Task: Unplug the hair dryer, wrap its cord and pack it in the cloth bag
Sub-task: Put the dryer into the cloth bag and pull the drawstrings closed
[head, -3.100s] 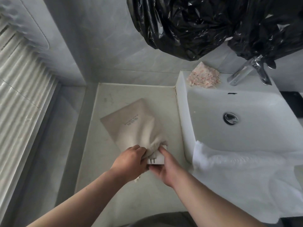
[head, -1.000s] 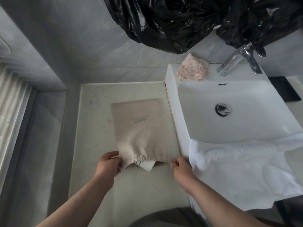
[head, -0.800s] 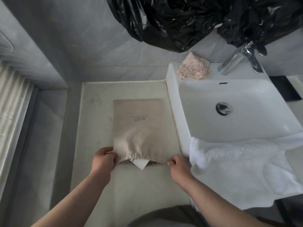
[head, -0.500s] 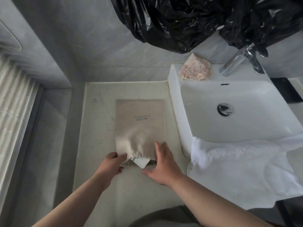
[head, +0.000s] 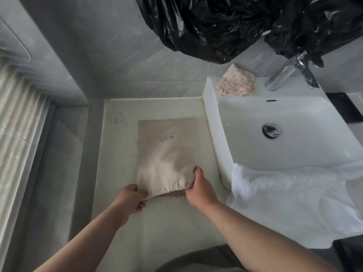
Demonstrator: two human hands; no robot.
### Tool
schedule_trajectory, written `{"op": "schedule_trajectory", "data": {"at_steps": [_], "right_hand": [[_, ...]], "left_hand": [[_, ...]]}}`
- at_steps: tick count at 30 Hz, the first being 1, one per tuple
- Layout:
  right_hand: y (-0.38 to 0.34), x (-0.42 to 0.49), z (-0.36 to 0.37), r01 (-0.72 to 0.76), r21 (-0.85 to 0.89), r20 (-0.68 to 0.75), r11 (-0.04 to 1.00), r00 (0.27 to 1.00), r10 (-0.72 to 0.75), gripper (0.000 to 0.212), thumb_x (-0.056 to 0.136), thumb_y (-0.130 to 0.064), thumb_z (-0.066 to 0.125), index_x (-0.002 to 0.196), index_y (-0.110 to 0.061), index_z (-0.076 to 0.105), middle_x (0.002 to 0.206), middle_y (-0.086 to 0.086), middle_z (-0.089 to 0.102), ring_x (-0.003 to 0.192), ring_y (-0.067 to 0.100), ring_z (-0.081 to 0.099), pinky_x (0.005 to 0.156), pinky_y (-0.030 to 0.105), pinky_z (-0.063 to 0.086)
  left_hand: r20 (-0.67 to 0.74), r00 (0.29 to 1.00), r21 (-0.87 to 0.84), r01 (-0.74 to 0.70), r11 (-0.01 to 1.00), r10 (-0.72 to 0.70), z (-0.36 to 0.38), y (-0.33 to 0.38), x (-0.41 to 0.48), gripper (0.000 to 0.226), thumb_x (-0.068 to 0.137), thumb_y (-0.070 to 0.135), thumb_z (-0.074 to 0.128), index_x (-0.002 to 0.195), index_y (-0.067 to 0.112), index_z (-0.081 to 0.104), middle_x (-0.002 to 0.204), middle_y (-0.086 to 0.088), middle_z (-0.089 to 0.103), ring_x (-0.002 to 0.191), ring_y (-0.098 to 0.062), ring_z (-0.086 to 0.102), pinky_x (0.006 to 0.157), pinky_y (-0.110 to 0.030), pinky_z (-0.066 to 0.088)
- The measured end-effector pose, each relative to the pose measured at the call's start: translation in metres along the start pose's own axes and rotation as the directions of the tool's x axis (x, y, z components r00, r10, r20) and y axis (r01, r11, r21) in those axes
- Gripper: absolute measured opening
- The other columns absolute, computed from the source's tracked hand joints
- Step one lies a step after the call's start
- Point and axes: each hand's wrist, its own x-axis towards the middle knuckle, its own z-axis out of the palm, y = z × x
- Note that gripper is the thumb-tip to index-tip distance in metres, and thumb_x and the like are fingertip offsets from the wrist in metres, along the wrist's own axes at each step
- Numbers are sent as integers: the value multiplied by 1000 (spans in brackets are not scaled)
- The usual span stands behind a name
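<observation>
The white piece that stuck out of the cloth bag (head: 167, 154) is now out of sight. The left hand (head: 130, 201) and right hand (head: 200, 187) each pinch its gathered mouth, fingers curled. The bag lies on the counter (head: 117, 173); the hair dryer, unseen, is probably packed, with only closing left.

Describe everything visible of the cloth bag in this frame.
The cloth bag is beige, coarse-woven fabric with small dark print near its middle. It lies on the pale counter, left of the sink, its gathered mouth toward the person. The left hand grips the mouth's left corner, the right hand its right corner. Contents hidden.
</observation>
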Motion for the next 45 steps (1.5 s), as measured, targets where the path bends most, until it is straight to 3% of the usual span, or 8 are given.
{"op": "schedule_trajectory", "data": {"at_steps": [5, 8, 14, 22, 31, 35, 39, 45], "right_hand": [[11, -1, -5, -114, 155, 161, 981, 983, 89, 26, 56, -29, 59, 80, -21, 53, 75, -3, 58, 70, 18, 56, 57, 28, 44], [7, 1, -17, -312, 497, 253, 810, 945, 209, 13, 59, -29, 55, 65, -20, 48, 61, -1, 46, 59, 16, 40, 61, 30, 31], [0, 23, -14, -504, 439, 431, 743, 844, 318, 38, 85, -57, 61, 95, -20, 68, 93, -3, 70, 92, 16, 64, 88, 34, 50], [-2, 24, -2, -533, 604, 431, 592, 844, 320, 26, 85, -38, 72, 90, -16, 60, 73, 0, 62, 65, 13, 55, 55, 25, 45], [7, 33, -4, -382, 409, 243, 828, 921, 305, 28, 80, -41, 74, 82, -13, 68, 66, 3, 57, 50, 17, 46, 46, 24, 32], [7, 39, -14, -346, 426, 252, 836, 933, 258, 45, 71, -45, 79, 98, -9, 73, 92, 2, 77, 83, 19, 72, 74, 28, 55], [-1, 51, -16, -451, 530, 353, 718, 887, 298, 81, 57, -65, 79, 119, -13, 68, 112, -1, 74, 108, 18, 66, 101, 36, 48], [-13, 54, -14, -525, 632, 450, 570, 847, 282, 33, 85, -27, 73, 108, -4, 70, 102, 16, 75, 94, 32, 72, 83, 46, 59]], "left_hand": [[0, 1000, 44, -25, 999, 25, -4, 1, 3, 5, 86, 2, 63, 82, 6, 64, 66, -9, 55, 59, -21, 52, 60, -27, 47], [-48, 995, 4, -85, 996, 85, -7, 6, 8, 23, 92, 16, 63, 72, 6, 60, 62, -11, 46, 50, -20, 42, 48, -23, 35], [-77, 989, 8, -126, 992, 127, 8, 26, 11, 33, 94, 37, 64, 83, 5, 63, 61, -3, 51, 49, -17, 45, 44, -23, 32], [-87, 993, 8, -78, 997, 78, 11, 33, 17, 41, 89, 38, 71, 105, 1, 64, 74, -4, 63, 56, -17, 56, 42, -21, 39], [-50, 997, -108, -64, 992, 59, 27, 35, 14, 36, 83, 28, 79, 103, 3, 63, 92, -15, 73, 67, -25, 70, 42, -24, 48], [-67, 996, -96, -60, 994, 54, 25, 36, 18, 39, 79, 27, 83, 103, 2, 64, 88, -11, 72, 63, -22, 67, 40, -20, 45], [-26, 999, -156, -43, 987, 39, 22, 43, 20, 32, 81, 30, 81, 94, 4, 67, 80, -8, 73, 57, -16, 69, 45, -21, 49], [67, 997, -285, 41, 958, -23, 26, 45, 21, 35, 81, 15, 80, 103, -10, 67, 90, -20, 76, 70, -27, 75, 60, -28, 58]]}}
